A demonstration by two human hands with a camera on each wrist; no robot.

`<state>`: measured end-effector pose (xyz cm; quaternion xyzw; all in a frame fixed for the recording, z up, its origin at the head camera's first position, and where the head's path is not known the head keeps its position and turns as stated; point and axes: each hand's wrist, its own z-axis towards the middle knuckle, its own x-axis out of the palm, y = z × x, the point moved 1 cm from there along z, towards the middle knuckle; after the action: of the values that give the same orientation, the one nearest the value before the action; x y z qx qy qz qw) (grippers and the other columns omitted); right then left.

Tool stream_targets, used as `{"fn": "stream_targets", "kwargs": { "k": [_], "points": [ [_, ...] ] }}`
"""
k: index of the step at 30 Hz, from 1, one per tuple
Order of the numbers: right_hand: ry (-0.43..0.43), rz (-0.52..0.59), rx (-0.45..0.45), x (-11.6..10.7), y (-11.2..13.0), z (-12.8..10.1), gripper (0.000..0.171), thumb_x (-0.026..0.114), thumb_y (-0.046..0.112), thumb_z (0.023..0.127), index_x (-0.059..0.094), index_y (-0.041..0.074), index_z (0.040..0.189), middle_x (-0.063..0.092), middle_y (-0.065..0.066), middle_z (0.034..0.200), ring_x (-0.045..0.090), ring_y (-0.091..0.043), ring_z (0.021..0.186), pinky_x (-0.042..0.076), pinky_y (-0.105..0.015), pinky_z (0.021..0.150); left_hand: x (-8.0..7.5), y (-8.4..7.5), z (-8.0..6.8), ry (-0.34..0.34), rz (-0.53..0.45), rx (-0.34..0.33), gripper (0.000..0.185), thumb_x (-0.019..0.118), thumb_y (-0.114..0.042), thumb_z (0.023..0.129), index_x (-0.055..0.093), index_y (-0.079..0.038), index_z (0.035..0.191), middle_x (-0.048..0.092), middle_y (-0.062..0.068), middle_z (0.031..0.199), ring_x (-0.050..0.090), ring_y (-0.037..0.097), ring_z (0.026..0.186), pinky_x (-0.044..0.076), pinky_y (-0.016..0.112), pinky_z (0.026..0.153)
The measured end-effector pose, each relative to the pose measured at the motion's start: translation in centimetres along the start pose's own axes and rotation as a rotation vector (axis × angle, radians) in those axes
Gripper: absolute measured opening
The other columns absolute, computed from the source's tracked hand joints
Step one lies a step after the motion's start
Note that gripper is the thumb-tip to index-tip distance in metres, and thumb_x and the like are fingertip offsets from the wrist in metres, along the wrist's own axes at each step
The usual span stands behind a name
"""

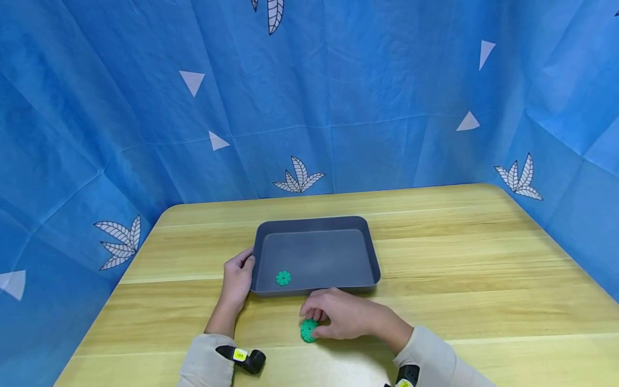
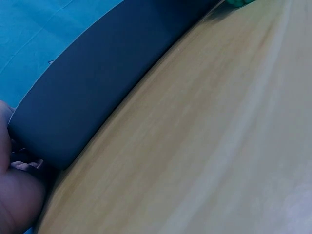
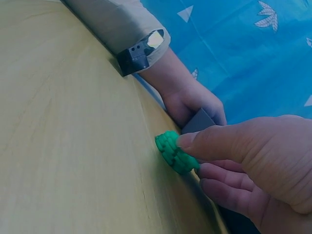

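Both hands are seen low on the wooden table (image 1: 459, 258). By the right hand (image 1: 340, 317), a stack of green toothed discs (image 1: 308, 330) is pinched between thumb and curled fingers; the stack stands on the tabletop just outside the near wall of the grey tray (image 1: 316, 293), at about 6 o'clock from it. In the right wrist view the thumb is laid over the top of the stack (image 3: 174, 153). The tray's near left corner, at about 8 o'clock, is gripped by the left hand (image 1: 238, 279), its fingers curled over the rim. One single green disc (image 1: 283, 278) is seen lying flat inside the tray, near that same corner. Blue patterned cloth (image 1: 309, 97) is hung behind the table.
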<state>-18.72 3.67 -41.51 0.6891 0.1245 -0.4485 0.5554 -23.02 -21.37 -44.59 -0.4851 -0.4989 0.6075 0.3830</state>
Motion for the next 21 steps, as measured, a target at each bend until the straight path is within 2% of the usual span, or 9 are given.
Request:
{"fn": "stream_targets", "kwargs": {
  "k": [9, 21],
  "points": [
    [-0.010, -0.014, 0.002, 0.05, 0.11, 0.03, 0.028, 0.070, 0.019, 0.082, 0.062, 0.013, 0.107, 0.058, 0.005, 0.096, 0.054, 0.002, 0.085, 0.047, -0.011, 0.075, 0.02, 0.02, 0.05, 0.003, 0.005, -0.019, 0.034, 0.040, -0.010, 0.097, 0.052, 0.001, 0.127, 0.055, 0.017, 0.127, 0.050, 0.022, 0.116, 0.044, 0.032, 0.094],
    [-0.017, -0.024, 0.001, 0.11, 0.33, 0.06, 0.027, 0.070, 0.019, 0.081, 0.062, 0.014, 0.106, 0.058, 0.006, 0.096, 0.054, 0.001, 0.084, 0.047, -0.011, 0.075, -0.01, -0.16, -0.08, 0.012, -0.001, -0.014, 0.035, 0.039, -0.010, 0.097, 0.051, 0.002, 0.128, 0.053, 0.017, 0.129, 0.048, 0.023, 0.120, 0.042, 0.037, 0.099]
  ]
}}
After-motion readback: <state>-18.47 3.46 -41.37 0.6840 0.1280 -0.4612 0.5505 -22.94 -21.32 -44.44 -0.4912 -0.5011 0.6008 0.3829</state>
